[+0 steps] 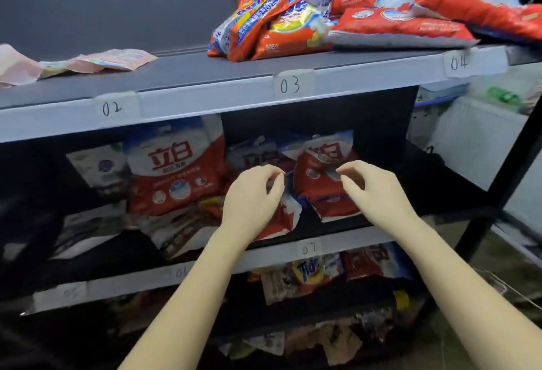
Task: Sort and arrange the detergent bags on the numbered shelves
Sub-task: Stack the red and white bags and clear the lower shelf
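On middle shelf (346,230), two hands (316,190), three red bags (176,170).

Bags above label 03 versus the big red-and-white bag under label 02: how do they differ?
The bags above label 03 are orange, blue and yellow, and lie slumped in a loose pile on the top shelf. The big red-and-white bag stands fairly upright, facing front, on the middle shelf, and looks larger. Neither hand touches either; both are printed plastic detergent packs.
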A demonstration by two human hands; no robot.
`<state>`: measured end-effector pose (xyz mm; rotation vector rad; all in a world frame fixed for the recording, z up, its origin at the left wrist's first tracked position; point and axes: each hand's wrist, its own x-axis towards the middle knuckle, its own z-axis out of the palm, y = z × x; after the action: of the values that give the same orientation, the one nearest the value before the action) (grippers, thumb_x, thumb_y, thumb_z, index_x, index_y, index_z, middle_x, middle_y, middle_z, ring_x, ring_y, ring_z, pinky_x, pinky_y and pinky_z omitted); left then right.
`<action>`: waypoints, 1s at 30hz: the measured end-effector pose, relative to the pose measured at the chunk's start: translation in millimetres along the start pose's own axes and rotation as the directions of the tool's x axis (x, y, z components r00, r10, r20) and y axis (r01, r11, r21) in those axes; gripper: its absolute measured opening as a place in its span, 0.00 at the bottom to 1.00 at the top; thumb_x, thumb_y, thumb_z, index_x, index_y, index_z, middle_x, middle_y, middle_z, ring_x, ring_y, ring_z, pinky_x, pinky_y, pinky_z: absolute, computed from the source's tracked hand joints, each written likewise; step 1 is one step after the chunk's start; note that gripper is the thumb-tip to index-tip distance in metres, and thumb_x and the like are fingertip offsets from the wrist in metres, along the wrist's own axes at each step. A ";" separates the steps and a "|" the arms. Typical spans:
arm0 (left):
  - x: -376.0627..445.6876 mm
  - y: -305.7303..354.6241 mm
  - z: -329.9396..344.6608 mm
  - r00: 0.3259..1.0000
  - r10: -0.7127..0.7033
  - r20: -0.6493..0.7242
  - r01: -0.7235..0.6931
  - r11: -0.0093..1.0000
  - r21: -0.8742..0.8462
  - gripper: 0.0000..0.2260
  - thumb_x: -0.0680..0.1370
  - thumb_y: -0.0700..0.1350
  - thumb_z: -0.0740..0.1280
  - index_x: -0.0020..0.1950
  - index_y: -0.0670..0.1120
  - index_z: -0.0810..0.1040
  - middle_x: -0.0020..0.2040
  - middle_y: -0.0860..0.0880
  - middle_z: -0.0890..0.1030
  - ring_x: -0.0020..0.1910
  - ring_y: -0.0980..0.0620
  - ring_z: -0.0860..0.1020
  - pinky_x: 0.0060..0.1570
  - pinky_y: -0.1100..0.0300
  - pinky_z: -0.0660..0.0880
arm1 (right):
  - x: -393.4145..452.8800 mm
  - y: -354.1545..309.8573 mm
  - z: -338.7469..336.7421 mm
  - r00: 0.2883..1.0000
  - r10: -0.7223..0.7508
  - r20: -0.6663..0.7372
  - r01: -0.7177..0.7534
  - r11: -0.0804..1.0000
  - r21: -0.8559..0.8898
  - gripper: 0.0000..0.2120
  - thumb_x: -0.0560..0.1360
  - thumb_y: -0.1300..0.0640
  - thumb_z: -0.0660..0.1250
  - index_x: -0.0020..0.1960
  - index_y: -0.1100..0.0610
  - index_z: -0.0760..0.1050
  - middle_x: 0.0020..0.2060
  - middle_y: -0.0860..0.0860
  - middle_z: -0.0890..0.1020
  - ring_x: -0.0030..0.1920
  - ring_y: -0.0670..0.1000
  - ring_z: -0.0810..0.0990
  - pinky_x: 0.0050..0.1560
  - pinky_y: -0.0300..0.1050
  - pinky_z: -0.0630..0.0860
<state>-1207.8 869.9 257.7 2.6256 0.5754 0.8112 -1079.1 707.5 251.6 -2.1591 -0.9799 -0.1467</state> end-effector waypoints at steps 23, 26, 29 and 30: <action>156.8 0.9 152.3 0.850 -0.276 0.450 0.517 0.606 -0.604 0.07 0.75 0.57 0.66 0.47 0.56 0.75 0.44 0.53 0.83 0.34 0.61 0.81 0.32 0.69 0.76 | 117.0 153.9 48.6 0.840 0.532 0.102 -0.485 0.654 0.580 0.14 0.75 0.44 0.66 0.52 0.53 0.78 0.42 0.53 0.85 0.40 0.53 0.85 0.50 0.54 0.81; 145.7 19.5 149.0 0.884 -0.181 0.431 0.453 0.557 -0.696 0.05 0.77 0.53 0.66 0.51 0.55 0.77 0.44 0.51 0.84 0.35 0.60 0.82 0.34 0.67 0.76 | 91.0 151.1 24.9 0.806 0.592 0.019 -0.459 0.604 0.652 0.10 0.77 0.49 0.64 0.48 0.55 0.77 0.42 0.57 0.84 0.41 0.56 0.84 0.47 0.53 0.81; 122.3 37.8 152.2 0.887 -0.100 0.450 0.438 0.490 -0.754 0.10 0.76 0.52 0.68 0.57 0.54 0.77 0.49 0.50 0.84 0.46 0.53 0.84 0.47 0.56 0.79 | 51.8 148.1 -0.8 0.789 0.603 -0.115 -0.422 0.669 0.611 0.10 0.77 0.51 0.64 0.41 0.55 0.76 0.39 0.58 0.84 0.38 0.56 0.84 0.44 0.53 0.80; 112.7 45.5 154.0 0.880 -0.081 0.468 0.445 0.485 -0.753 0.12 0.75 0.54 0.69 0.57 0.55 0.77 0.51 0.50 0.84 0.48 0.51 0.83 0.50 0.53 0.79 | 36.5 145.7 -10.2 0.782 0.608 -0.141 -0.422 0.681 0.599 0.11 0.77 0.50 0.64 0.40 0.55 0.76 0.38 0.57 0.84 0.37 0.54 0.84 0.43 0.51 0.80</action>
<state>-1018.6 853.8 208.1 1.6177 0.3276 0.3101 -951.4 660.3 187.5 -1.7143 -0.1317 0.0489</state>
